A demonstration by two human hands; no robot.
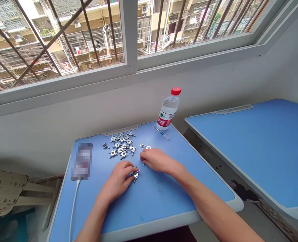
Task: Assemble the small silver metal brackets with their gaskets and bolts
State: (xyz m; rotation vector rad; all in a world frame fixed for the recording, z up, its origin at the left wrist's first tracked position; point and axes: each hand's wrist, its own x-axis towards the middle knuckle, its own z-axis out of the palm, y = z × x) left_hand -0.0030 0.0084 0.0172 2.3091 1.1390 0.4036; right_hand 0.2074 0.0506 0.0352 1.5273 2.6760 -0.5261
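Left hand (116, 179) pinches a metal wing fitting (135, 174) on the blue desk (151, 201); right hand (159, 160) cupped palm-down just beside it, grip unclear. Pile of fittings (121, 144) ahead.

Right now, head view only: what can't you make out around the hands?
Head view:
The metal piece: partly hidden by the left hand.
Under the right hand: hidden by that hand.
The piled metal parts: too small, overlapping.
The phone: blurred.
The white cable: cut off by the bottom edge.
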